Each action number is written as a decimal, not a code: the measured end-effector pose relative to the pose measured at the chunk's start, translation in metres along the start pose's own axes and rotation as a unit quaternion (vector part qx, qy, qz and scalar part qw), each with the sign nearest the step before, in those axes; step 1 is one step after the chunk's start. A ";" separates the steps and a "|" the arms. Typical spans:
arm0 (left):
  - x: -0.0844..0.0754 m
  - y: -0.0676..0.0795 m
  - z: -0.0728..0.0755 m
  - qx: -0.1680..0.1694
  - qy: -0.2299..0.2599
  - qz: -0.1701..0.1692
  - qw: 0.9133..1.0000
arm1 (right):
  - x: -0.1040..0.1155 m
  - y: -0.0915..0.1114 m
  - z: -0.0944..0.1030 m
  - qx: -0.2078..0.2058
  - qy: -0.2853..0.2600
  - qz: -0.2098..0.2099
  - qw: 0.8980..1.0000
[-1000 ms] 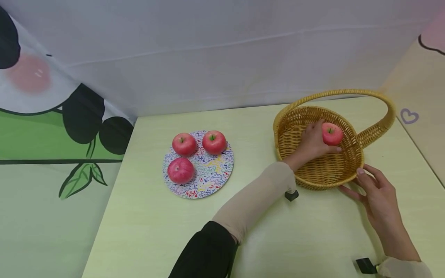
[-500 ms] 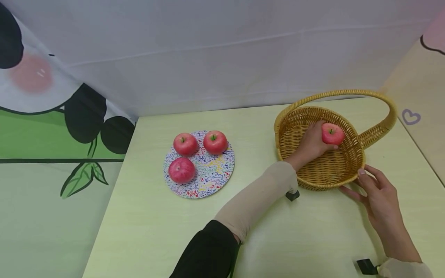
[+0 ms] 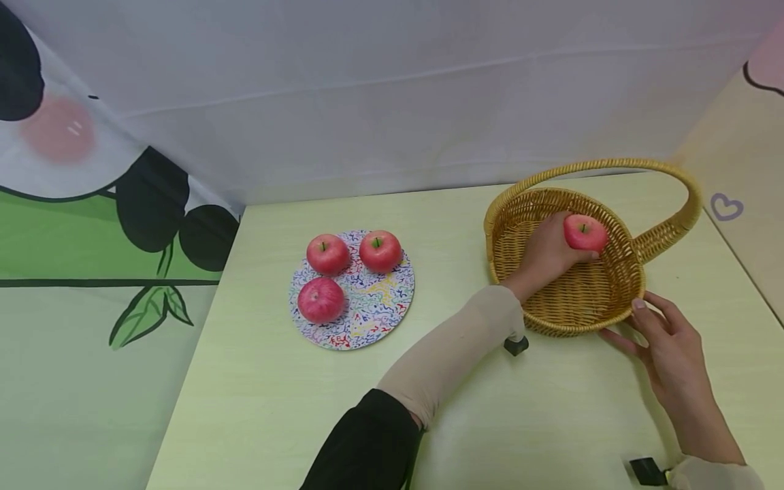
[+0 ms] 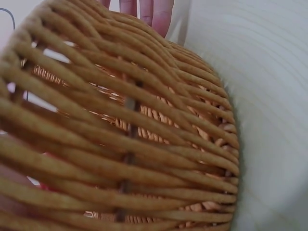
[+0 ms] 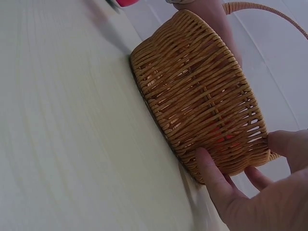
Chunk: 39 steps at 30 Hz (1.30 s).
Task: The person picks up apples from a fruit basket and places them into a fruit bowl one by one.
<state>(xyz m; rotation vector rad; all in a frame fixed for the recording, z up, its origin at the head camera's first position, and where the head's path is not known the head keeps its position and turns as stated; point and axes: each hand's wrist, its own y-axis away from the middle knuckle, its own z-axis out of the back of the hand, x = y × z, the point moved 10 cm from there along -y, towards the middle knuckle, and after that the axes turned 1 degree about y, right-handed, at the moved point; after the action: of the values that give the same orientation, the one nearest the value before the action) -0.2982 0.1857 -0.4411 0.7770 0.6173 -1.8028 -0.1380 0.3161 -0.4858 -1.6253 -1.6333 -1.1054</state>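
Note:
My left hand (image 3: 547, 250) reaches into the golden wicker basket (image 3: 569, 301) and grips a red apple (image 3: 586, 233), stem up, near the basket's far right wall. Its fingers are mostly hidden behind the fruit. With my right hand (image 3: 676, 354) I hold the basket's near right side, thumb at the rim and fingers along the outside. In the right wrist view, that hand (image 5: 269, 197) spreads its fingers over the woven wall (image 5: 202, 96), and red shows through the weave. Close-up wickerwork (image 4: 144, 130) fills most of the left wrist view.
On a round, colourfully patterned plate (image 3: 373, 313) to the left sit two red apples (image 3: 328, 254) and a pinkish-red streaked round thing (image 3: 321, 300). The basket's tall arched handle (image 3: 612, 163) leans to the back right. A white cloth wall (image 3: 398, 122) stands behind the pale table (image 3: 257, 381).
My left thumb has drawn in closer to the apple, which has shifted slightly left relative to the basket. My right hand keeps its hold. The plate's contents stay the same.

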 end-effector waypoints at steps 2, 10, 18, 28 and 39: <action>0.000 0.001 0.001 -0.006 0.002 0.001 1.000 | 0.000 0.000 0.001 -0.004 0.006 -0.002 1.000; -0.004 0.005 0.008 -0.018 -0.009 -0.010 1.000 | -0.002 0.000 0.001 -0.001 0.011 -0.003 1.000; -0.006 0.012 0.017 -0.015 0.016 -0.008 1.000 | -0.003 0.000 0.001 0.004 -0.001 -0.005 1.000; -0.013 0.028 0.032 0.008 0.050 0.001 0.999 | -0.003 -0.001 0.004 -0.006 0.019 -0.008 1.000; -0.012 0.047 0.043 0.016 0.023 -0.030 0.999 | -0.002 -0.001 0.001 0.006 -0.001 -0.004 1.000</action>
<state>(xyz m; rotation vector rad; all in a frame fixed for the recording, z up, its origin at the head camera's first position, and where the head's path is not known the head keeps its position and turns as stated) -0.2603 0.1460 -0.4061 0.8316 0.6496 -1.8574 -0.1383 0.3164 -0.4881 -1.6140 -1.6453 -1.0953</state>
